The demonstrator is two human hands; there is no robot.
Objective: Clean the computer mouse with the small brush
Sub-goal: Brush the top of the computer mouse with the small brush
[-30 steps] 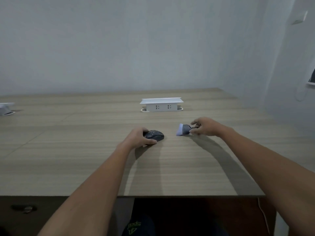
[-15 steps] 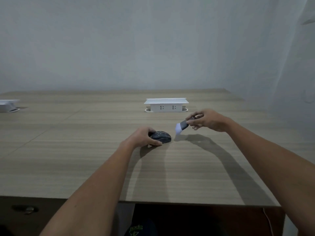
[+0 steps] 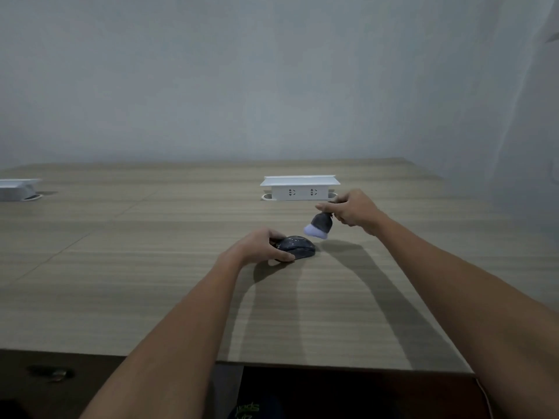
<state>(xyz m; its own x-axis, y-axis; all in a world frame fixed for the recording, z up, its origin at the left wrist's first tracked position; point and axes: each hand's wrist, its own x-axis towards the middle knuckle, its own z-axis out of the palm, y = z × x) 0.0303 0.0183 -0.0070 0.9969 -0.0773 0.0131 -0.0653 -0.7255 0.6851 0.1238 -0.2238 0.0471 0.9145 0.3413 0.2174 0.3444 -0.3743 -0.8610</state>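
A dark computer mouse [image 3: 299, 248] lies on the wooden table [image 3: 151, 282] near its middle. My left hand [image 3: 257, 246] grips the mouse from the left, thumb on the near side and fingers over the back. My right hand [image 3: 352, 210] holds a small brush [image 3: 320, 225] by its short dark handle. The brush's pale bristles point down and to the left. They hover just above and to the right of the mouse's front end, a small gap away from it.
A white pop-up socket box [image 3: 299, 189] stands on the table just behind my right hand. A second white box [image 3: 16, 189] sits at the far left edge. The table's near edge runs across the bottom, and grey walls close the back and right.
My right hand has lifted the brush off the table and carried it up and left, toward the mouse. My left hand has stayed on the mouse.
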